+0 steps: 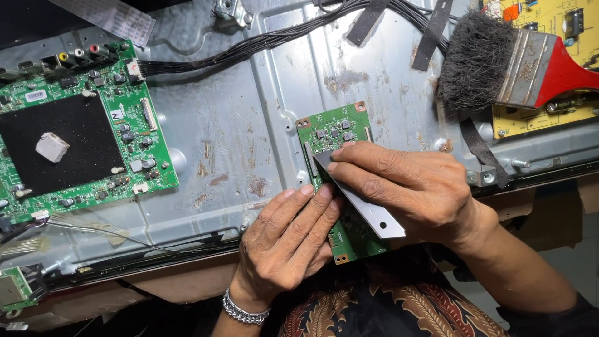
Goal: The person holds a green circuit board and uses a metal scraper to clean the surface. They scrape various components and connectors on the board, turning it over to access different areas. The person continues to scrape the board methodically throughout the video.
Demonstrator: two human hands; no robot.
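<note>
Hands together on the small green circuit board [337, 134]: right hand [405, 187] presses a grey metal strip [368, 212], left hand [293, 237] steadies; slipping could scratch components.

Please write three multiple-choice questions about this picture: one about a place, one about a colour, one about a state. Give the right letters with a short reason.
1. Where does the brush lie?
A. at the upper right, partly on a yellow board
B. at the lower left
C. on the large green board

2. What colour is the brush handle?
A. blue
B. red
C. white

3. What is the right hand doing?
A. resting flat on bare metal, empty
B. lifting the brush
C. pressing a grey metal strip onto the small green board

Answers:
1 A, the bristles and ferrule lie at the upper right, the handle over the yellow board.
2 B, the handle is plainly red.
3 C, its fingers lie on the strip over the small board, and the left hand touches that board beside it.
</note>
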